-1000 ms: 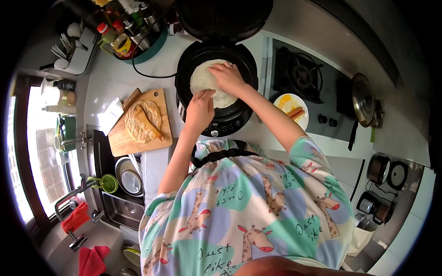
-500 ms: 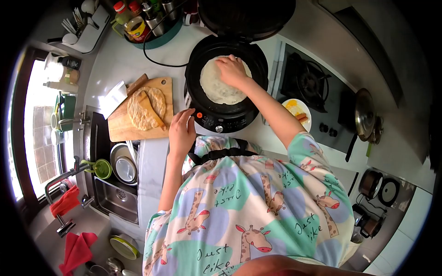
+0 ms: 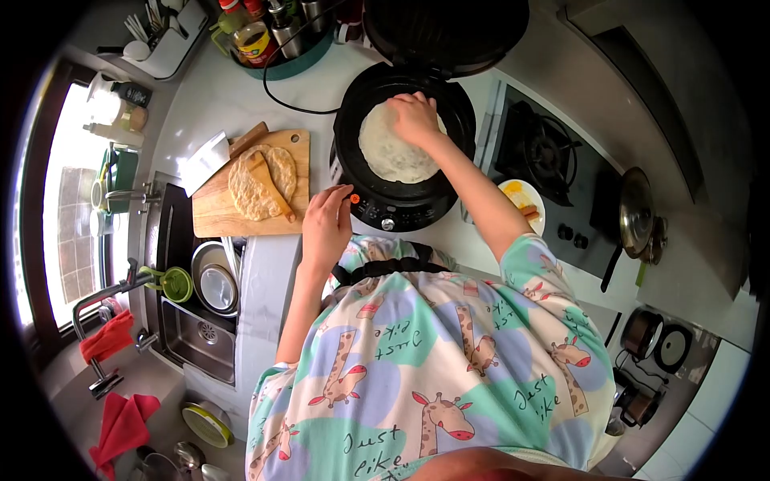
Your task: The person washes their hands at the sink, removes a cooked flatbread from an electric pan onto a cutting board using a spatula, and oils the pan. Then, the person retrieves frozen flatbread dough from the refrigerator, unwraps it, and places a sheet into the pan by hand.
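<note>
A pale round flatbread [image 3: 395, 152] lies in the black electric pan [image 3: 347, 132], whose lid [image 3: 449, 32] stands raised behind it. My right hand [image 3: 415, 118] rests on the upper part of the bread, palm down, fingers spread and slightly bent. Beside the pan's lit orange button, at the front left edge, is my left hand [image 3: 326, 222], its fingers apart and holding nothing. On the wooden cutting board [image 3: 210, 210] to the left are browned flatbreads [image 3: 250, 192] with a wooden tool across them, and a cleaver [image 3: 206, 164].
A plate [image 3: 523, 192] with egg and sausage sits right of the pan, next to the gas stove [image 3: 545, 152]. Bottles stand in a teal tray [image 3: 301, 64] at the back. The sink [image 3: 200, 333] lies at lower left. A power cord crosses the counter behind the pan.
My left hand has left the bread and moved down to the pan's front left edge, where an orange light now shows. My right hand stays on the bread. The view has shifted.
</note>
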`<state>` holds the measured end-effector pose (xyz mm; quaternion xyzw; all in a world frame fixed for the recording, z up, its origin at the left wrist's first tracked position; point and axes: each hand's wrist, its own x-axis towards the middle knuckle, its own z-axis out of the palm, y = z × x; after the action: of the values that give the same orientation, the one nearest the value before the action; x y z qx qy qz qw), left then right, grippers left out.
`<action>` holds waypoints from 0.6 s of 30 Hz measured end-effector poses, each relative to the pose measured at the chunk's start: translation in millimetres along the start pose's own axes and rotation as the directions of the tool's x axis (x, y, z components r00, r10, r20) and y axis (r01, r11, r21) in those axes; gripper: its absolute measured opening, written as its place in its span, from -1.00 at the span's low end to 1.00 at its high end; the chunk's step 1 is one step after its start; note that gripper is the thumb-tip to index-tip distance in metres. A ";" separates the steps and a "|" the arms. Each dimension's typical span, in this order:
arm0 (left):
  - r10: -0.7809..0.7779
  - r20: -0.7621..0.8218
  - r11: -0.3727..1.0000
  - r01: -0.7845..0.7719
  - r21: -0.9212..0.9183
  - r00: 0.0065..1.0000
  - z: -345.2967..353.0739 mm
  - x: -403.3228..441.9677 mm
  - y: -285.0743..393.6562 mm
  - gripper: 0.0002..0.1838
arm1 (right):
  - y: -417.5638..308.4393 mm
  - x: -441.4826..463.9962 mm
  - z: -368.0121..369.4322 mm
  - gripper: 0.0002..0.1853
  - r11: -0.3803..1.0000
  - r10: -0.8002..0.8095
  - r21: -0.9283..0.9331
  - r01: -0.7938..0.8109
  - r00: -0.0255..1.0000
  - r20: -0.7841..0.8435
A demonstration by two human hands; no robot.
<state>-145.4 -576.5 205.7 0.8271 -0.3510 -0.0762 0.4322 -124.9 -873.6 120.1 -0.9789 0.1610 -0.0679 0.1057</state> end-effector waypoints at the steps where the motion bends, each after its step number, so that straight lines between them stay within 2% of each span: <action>1: 0.004 -0.001 1.000 -0.004 0.001 1.000 -0.5 -0.3 -0.7 -0.75 | 2.2 -0.5 5.4 -0.58 1.000 -0.022 0.003 0.022 0.999 -0.043; 2: 0.008 -0.001 1.000 -0.008 0.001 1.000 -0.9 -0.3 -1.8 -0.75 | 4.8 -0.6 10.6 -0.59 0.999 -0.044 0.005 0.045 0.995 -0.085; 5: 0.021 -0.004 1.000 -0.021 0.004 1.000 0.4 0.1 -2.5 -0.76 | -4.5 -6.7 4.2 -0.60 0.995 -0.003 -0.097 -0.001 0.999 -0.041; 8: 0.035 -0.007 0.999 -0.035 0.002 0.999 1.5 1.3 0.1 -0.76 | -9.6 -4.6 -4.5 -0.62 0.997 0.041 -0.063 -0.044 0.998 -0.058; 11: 0.047 -0.016 0.999 -0.047 0.000 0.999 3.7 1.7 -0.5 -0.76 | -6.7 -3.1 4.5 -0.63 1.000 0.009 0.000 -0.009 0.986 -0.169; 14: 0.046 -0.014 0.999 -0.046 0.001 0.999 5.0 -0.3 1.0 -0.77 | -9.4 -5.5 2.6 -0.62 0.998 0.055 -0.038 -0.056 0.998 -0.016; 17: 0.051 -0.011 0.999 -0.051 0.004 0.999 4.5 -1.5 1.3 -0.77 | -9.0 -4.5 5.7 -0.61 0.999 0.049 0.025 -0.047 0.994 -0.094; 18: 0.053 -0.010 0.999 -0.053 0.004 0.999 4.8 -1.8 1.1 -0.77 | -9.5 -5.5 5.5 -0.60 0.999 0.045 0.008 -0.044 0.997 -0.069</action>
<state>-149.3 -579.0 203.2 0.8188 -0.3707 -0.0599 0.4342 -126.3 -862.0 116.5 -0.9718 0.1861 -0.0997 0.1047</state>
